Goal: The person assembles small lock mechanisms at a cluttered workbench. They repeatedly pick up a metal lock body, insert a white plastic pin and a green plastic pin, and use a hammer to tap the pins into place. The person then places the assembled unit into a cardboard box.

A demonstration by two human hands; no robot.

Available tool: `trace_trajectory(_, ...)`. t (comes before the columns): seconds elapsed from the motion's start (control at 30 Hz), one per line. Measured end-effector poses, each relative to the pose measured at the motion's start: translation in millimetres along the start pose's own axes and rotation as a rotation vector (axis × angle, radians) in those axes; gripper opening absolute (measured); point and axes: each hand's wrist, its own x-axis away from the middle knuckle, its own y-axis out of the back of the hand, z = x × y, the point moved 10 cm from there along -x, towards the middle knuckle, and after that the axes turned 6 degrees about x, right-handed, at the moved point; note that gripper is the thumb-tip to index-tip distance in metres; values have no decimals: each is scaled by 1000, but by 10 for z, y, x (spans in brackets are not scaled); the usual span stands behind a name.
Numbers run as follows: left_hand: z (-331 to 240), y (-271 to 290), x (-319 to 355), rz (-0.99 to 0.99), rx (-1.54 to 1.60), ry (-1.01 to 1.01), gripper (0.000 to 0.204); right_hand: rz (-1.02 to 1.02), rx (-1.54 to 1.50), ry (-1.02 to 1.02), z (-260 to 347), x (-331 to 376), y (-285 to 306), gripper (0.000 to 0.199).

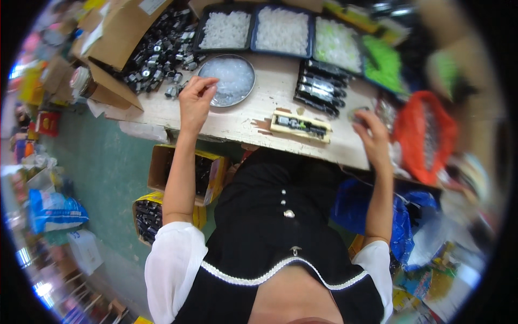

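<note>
My left hand [196,102] is at the left rim of a round metal dish [252,81] of small clear pieces, thumb and fingertips pinched together. Whatever they hold is too small to make out. On the right, my right hand [373,135] is just above the bench, its fingers curled around a small greyish thing that is blurred. Between the hands lies a cream-coloured holder [280,128] near the bench's front edge. A narrow black and silver assembly [300,126] with a bit of green rests in it.
Black-and-silver parts [156,59] are heaped at the back left beside cardboard [121,32]. Trays of white pieces [280,29] and green pieces [383,65] line the back. Several black assemblies [321,89] lie right of the dish. An orange bag [402,132] stands far right; boxes [216,186] sit below.
</note>
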Motion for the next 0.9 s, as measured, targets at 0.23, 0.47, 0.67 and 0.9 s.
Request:
trace_trajectory(0.23,-234,-859,303,255,465,150,9,2,-74,301,800,-155,-527,21)
trace_trajectory(0.47,-308,-1114,389,340,454,123,12,-29,-26,302,890,-208,-566,22)
trace_trajectory(0.67,-351,-1162,435,345,427,91,11,-9,-38,304,887,-198,-613,22)
trace_trajectory(0.9,-394,-1155,447,338,357,31,11,-24,-45,336,941,-206,-611,17)
